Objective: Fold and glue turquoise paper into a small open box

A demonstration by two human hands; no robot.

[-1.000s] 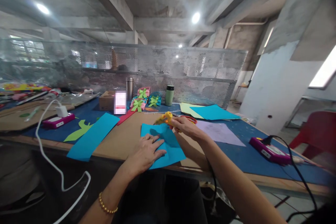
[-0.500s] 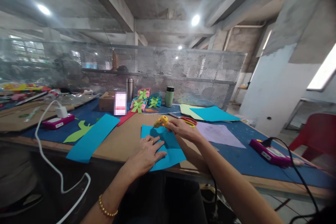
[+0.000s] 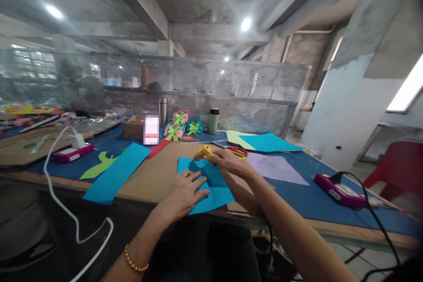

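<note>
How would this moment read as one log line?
left hand: flat on blue sheet | right hand: gripping yellow glue gun near sheet's far edge | scissors: lying beyond right hand

Creased blue sheet (image 3: 216, 191), yellow glue gun (image 3: 202, 153) (glowing orange) by far edge

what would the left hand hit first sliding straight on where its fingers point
Probably the right hand or its glue gun, across the blue paper; their height is unclear, so the left hand might pass beneath.
</note>
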